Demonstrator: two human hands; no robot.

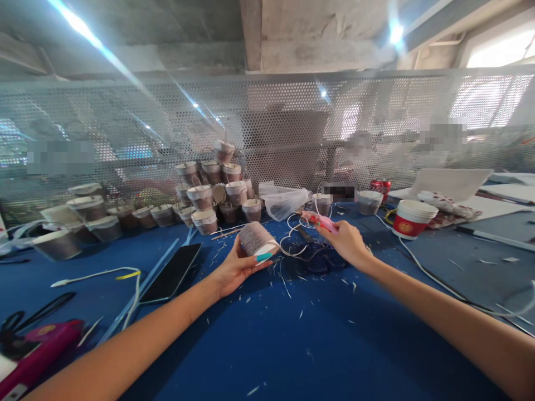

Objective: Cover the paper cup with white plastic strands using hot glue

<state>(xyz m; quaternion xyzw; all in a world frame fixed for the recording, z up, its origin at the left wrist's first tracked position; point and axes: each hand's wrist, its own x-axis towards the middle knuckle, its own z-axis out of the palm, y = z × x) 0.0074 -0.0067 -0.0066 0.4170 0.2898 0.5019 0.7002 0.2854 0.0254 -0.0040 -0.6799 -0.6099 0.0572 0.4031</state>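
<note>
Above the blue table point(309, 351), our left hand point(229, 274) grasps a wrapped cup point(256, 239), tipped sideways, fingers supporting it from below. Our right hand point(349, 242) grips a pink tool point(328, 224), its tip pointing left, apart from the cup. We seem to be steadying one while keeping the other ready; bringing them together would call for a firm cup and a gentle approach. Both forearms reach inward. White cord point(297, 255) loops between; beyond stand stacked cups point(200, 196).
</note>
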